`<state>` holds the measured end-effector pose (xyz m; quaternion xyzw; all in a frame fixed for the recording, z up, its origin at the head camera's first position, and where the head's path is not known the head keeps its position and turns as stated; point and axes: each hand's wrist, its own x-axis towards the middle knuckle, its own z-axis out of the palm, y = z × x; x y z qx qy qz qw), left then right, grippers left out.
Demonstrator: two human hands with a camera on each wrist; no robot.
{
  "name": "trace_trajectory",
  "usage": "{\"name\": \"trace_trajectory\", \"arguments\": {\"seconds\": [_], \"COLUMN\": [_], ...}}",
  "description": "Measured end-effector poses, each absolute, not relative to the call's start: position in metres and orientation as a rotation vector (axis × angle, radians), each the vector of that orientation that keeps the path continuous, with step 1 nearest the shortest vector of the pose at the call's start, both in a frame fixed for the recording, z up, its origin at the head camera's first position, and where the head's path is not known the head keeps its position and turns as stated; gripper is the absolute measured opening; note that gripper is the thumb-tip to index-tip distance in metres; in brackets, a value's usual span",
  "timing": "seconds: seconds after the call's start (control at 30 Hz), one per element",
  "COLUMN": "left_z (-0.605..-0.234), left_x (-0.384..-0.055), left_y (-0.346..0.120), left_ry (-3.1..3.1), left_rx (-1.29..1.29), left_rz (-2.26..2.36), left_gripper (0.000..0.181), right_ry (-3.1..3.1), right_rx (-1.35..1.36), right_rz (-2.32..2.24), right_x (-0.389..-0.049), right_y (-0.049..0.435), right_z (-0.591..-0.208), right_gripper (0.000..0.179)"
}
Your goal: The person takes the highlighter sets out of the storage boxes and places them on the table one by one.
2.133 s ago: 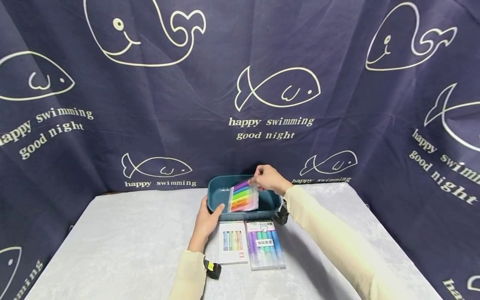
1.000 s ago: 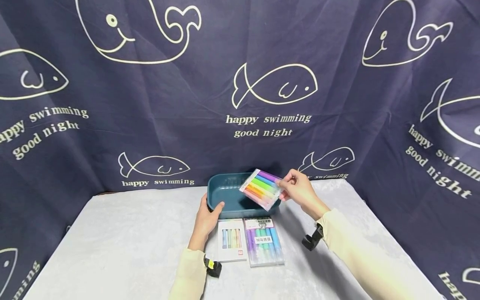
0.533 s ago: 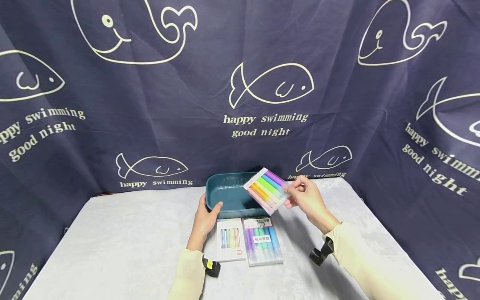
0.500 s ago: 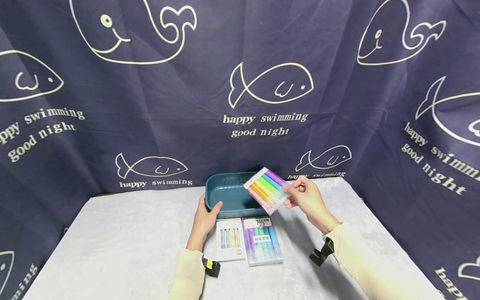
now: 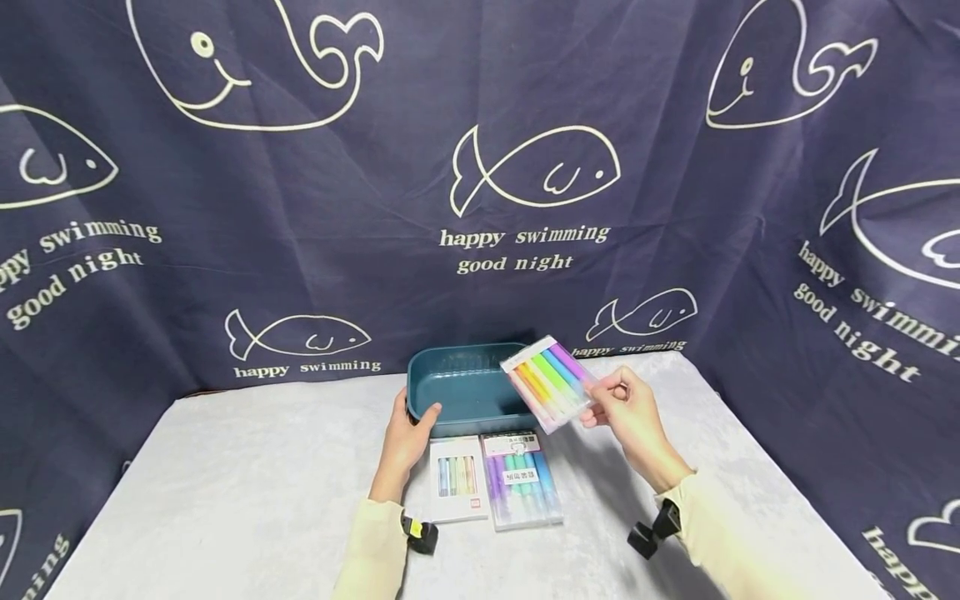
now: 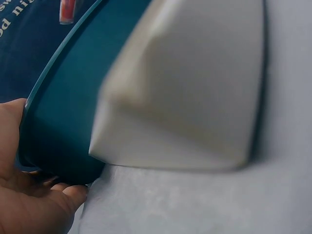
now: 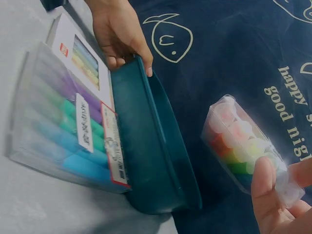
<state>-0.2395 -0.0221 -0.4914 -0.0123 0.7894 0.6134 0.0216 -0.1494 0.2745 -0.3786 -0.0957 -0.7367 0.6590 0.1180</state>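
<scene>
A clear pack of rainbow-coloured markers (image 5: 546, 379) hangs tilted over the right end of a dark teal plastic bin (image 5: 465, 392). My right hand (image 5: 626, 412) pinches the pack by its lower right end, thumb on one face; the right wrist view shows the markers' round ends (image 7: 239, 129). At the bin's left front corner, my left hand (image 5: 407, 437) grips the wall, with the thumb over the rim and the other fingers outside and underneath. The bin's visible inside holds nothing; its right end is partly hidden by the pack.
In front of the bin lie a white windowed box of pens (image 5: 457, 479) and a clear case of purple, green and blue markers (image 5: 520, 483), side by side. Behind the pale table (image 5: 262, 483) hangs a navy curtain (image 5: 405, 217) with fish drawings.
My right hand has lifted the rainbow marker pack out of the bin and drawn it to the right, turning it. The left hand keeps its grip on the bin.
</scene>
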Motion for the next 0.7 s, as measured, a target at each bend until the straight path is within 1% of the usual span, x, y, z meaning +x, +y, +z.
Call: {"name": "trace_trajectory", "arguments": {"seconds": [0.37, 0.7], "left_z": [-0.495, -0.493], "left_x": [-0.239, -0.240], "left_y": [-0.021, -0.023], "left_ry": [2.439, 2.422], "left_rx": [-0.048, -0.037], "left_rz": [1.885, 1.926], "left_gripper": [0.075, 0.076], "right_ry": [-2.051, -1.945], "right_rx": [-0.354, -0.331], "right_rz": [1.991, 2.047], "right_x": [-0.124, -0.101], "right_y": [0.273, 0.277], "right_z": [-0.400, -0.414], "right_gripper": [0.017, 0.021]}}
